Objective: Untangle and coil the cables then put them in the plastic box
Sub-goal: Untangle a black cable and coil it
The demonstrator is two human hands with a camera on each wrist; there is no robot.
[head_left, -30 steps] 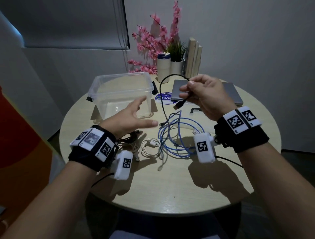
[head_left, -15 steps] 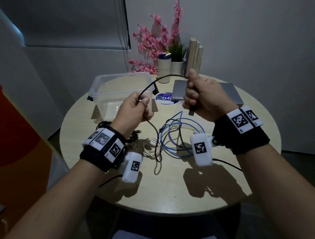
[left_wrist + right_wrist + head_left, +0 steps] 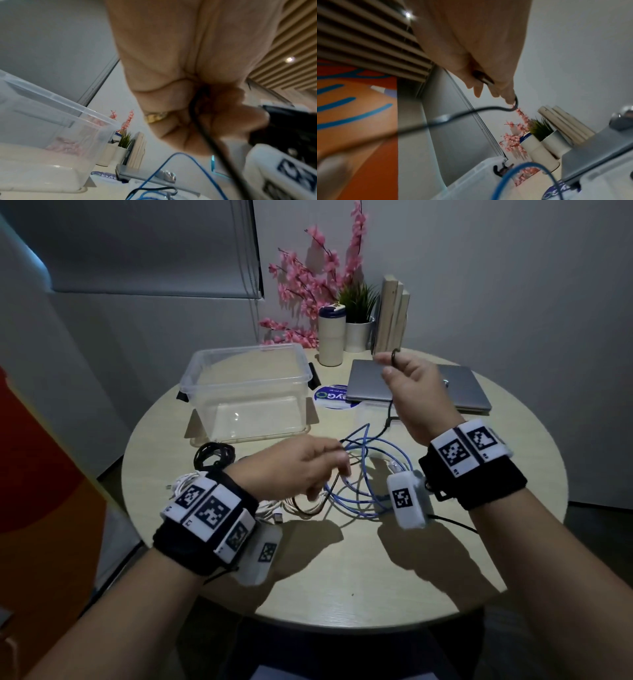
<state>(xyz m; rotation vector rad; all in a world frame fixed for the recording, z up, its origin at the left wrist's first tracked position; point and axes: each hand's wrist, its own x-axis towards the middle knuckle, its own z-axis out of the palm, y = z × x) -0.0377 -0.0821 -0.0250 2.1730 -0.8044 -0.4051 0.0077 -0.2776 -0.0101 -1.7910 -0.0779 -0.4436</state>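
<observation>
The box (image 3: 246, 392) stood open at the back left of the counter (image 3: 342, 577) with no cable in it that I could see, so by my judgement the task was barely begun. A dark coil (image 3: 214, 455) lay just in front of the box, though I could not tell if it was properly wound. White cables (image 3: 274, 508) and a blue cable (image 3: 359, 474) lay loose and overlapping mid-counter, none of them sorted. I was working on one black cable (image 3: 390, 419). My right hand (image 3: 414, 395) was raised over the closed laptop (image 3: 428, 392), with the fingers closed round the cable's upper end; a small loop showed at my fingertips (image 3: 385, 361). From that grip the cable hung down toward the blue tangle. My left hand (image 3: 301, 467) was lower, just above the tangle, with its fingers curled round the same cable further along, as the left wrist view showed. The stretch between my two grips crossed the blue cable, and I could not tell whether it was caught there. Coiling it and boxing everything was left to do.
</observation>
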